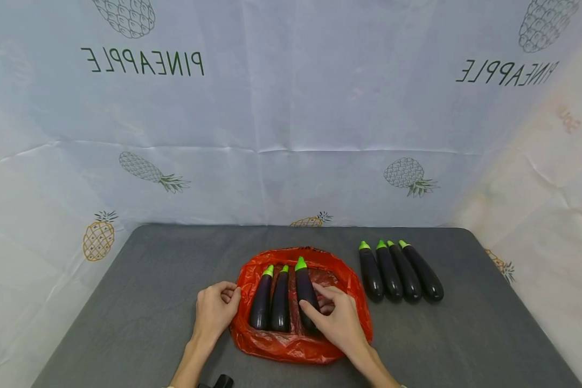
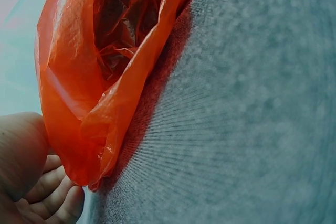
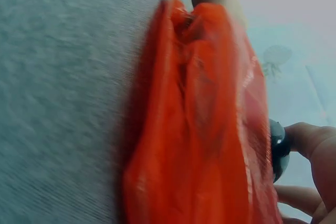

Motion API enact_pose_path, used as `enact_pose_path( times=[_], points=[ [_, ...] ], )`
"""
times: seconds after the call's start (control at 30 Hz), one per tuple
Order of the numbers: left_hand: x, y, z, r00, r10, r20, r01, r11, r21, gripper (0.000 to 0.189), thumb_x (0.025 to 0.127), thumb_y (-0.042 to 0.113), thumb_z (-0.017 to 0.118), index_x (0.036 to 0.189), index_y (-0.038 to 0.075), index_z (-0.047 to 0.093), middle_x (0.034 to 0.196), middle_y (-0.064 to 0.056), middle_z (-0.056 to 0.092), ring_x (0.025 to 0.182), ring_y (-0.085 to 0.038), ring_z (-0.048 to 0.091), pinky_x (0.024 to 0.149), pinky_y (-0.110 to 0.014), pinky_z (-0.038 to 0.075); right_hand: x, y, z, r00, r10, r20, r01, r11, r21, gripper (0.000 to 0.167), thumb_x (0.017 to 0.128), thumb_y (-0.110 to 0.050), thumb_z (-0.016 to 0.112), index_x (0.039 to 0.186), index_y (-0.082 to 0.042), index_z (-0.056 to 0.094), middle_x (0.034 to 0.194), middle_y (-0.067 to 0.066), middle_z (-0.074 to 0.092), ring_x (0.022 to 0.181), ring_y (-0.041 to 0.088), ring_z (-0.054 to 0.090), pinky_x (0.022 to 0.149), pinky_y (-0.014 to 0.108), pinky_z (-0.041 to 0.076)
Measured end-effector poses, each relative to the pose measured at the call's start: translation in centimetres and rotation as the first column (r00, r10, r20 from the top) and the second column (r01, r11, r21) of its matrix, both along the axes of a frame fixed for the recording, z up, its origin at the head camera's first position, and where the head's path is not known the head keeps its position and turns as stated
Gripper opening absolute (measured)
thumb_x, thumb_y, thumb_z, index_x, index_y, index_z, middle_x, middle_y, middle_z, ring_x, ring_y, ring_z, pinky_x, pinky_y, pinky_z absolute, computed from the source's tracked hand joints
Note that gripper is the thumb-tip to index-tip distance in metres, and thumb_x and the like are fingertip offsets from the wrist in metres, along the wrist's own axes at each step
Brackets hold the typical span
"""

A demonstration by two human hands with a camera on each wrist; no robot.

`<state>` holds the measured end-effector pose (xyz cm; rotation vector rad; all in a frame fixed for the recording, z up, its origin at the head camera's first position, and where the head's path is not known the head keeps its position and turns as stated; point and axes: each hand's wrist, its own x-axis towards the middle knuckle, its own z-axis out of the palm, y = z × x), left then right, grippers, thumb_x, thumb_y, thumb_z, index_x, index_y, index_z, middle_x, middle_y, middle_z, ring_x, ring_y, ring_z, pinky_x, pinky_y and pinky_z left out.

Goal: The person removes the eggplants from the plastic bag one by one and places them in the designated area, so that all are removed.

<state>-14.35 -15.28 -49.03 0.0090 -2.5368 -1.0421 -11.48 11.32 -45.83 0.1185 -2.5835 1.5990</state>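
A red plastic bag [image 1: 267, 351] lies spread open in the middle of the table, its rim rolled into a ring. Inside it two eggplants [image 1: 260, 302] [image 1: 281, 304] lie side by side, green stem ends pointing away. My right hand [image 1: 337, 318] grips a third eggplant [image 1: 304, 288] between thumb and fingers, over the right half of the bag; the right wrist view catches only its dark rounded end [image 3: 280, 150] past the bag's wall. At the bag's left side my left hand [image 1: 216, 307] pinches the rim, thumb on one side and fingers on the other.
Right of the bag, several more eggplants [image 1: 390, 272] lie in a slanted row on the grey table [image 1: 150, 302]. A small black object [image 1: 224, 381] shows at the near edge beside the left forearm. A white pineapple-print cloth [image 1: 320, 108] hangs behind the table.
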Motion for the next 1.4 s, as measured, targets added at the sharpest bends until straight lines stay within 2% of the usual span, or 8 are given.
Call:
enact_pose_path(
  times=[0.27, 0.43, 0.67, 0.83, 1.0, 1.4],
  points=[
    [0.0, 0.0, 0.1, 1.000, -0.008, 0.004, 0.008, 1.000, -0.004, 0.005, 0.083, 0.003, 0.077, 0.078, 0.003, 0.076, 0.064, -0.003, 0.068, 0.054, -0.002, 0.056, 0.056, -0.022, 0.051, -0.6, 1.5, 1.2, 0.997, -0.065, -0.052, 0.064, 0.998, -0.020, 0.046, 0.084, -0.023, 0.084, 0.125, -0.005, 0.072, 0.097, 0.007, 0.074, 0.075, 0.004, 0.067, 0.069, 0.019, 0.057],
    [0.0, 0.1, 0.1, 1.000, -0.011, 0.005, 0.011, 1.000, -0.007, 0.005, 0.083, 0.003, 0.077, 0.078, 0.002, 0.076, 0.064, -0.003, 0.068, 0.054, -0.002, 0.055, 0.055, -0.022, 0.050, -0.9, 2.5, 2.0, 0.993, -0.091, -0.080, 0.091, 0.996, 0.000, 0.047, 0.084, -0.024, 0.084, 0.126, -0.006, 0.072, 0.102, 0.008, 0.075, 0.079, 0.007, 0.069, 0.073, 0.019, 0.058],
    [0.0, 0.0, 0.1, 1.000, -0.009, 0.006, 0.009, 1.000, -0.006, 0.006, 0.083, 0.003, 0.077, 0.078, 0.002, 0.075, 0.063, -0.003, 0.068, 0.054, -0.002, 0.055, 0.055, -0.022, 0.050, -1.1, 3.9, 3.0, 0.985, -0.117, -0.128, 0.122, 0.992, 0.033, 0.048, 0.084, -0.022, 0.084, 0.128, -0.006, 0.071, 0.112, 0.012, 0.075, 0.081, 0.011, 0.071, 0.073, 0.020, 0.058],
    [0.0, 0.0, 0.0, 1.000, -0.007, 0.014, 0.007, 1.000, -0.007, 0.006, 0.083, 0.003, 0.077, 0.078, 0.002, 0.075, 0.064, -0.003, 0.068, 0.054, -0.002, 0.056, 0.055, -0.022, 0.051, -1.2, 5.0, 3.7, 0.979, -0.129, -0.157, 0.136, 0.990, 0.035, 0.048, 0.085, -0.020, 0.083, 0.129, -0.004, 0.070, 0.112, 0.014, 0.074, 0.082, 0.008, 0.070, 0.073, 0.018, 0.057],
    [0.0, 0.0, 0.0, 1.000, -0.005, 0.023, 0.005, 1.000, -0.006, 0.006, 0.083, 0.003, 0.077, 0.078, 0.002, 0.075, 0.064, -0.004, 0.068, 0.054, -0.003, 0.056, 0.055, -0.022, 0.051, -1.3, 5.9, 4.0, 0.973, -0.150, -0.175, 0.161, 0.986, 0.052, 0.047, 0.086, -0.020, 0.083, 0.129, -0.004, 0.070, 0.107, 0.012, 0.074, 0.082, 0.005, 0.069, 0.074, 0.016, 0.057],
    [0.0, 0.0, 0.1, 1.000, -0.007, 0.020, 0.008, 1.000, -0.013, 0.006, 0.083, 0.004, 0.078, 0.078, 0.002, 0.076, 0.063, -0.003, 0.068, 0.054, -0.002, 0.055, 0.055, -0.022, 0.050, -1.6, 7.6, 4.1, 0.960, -0.208, -0.187, 0.231, 0.966, 0.114, 0.049, 0.085, -0.021, 0.084, 0.129, -0.004, 0.070, 0.111, 0.014, 0.075, 0.083, 0.009, 0.067, 0.074, 0.011, 0.053]
  ],
)
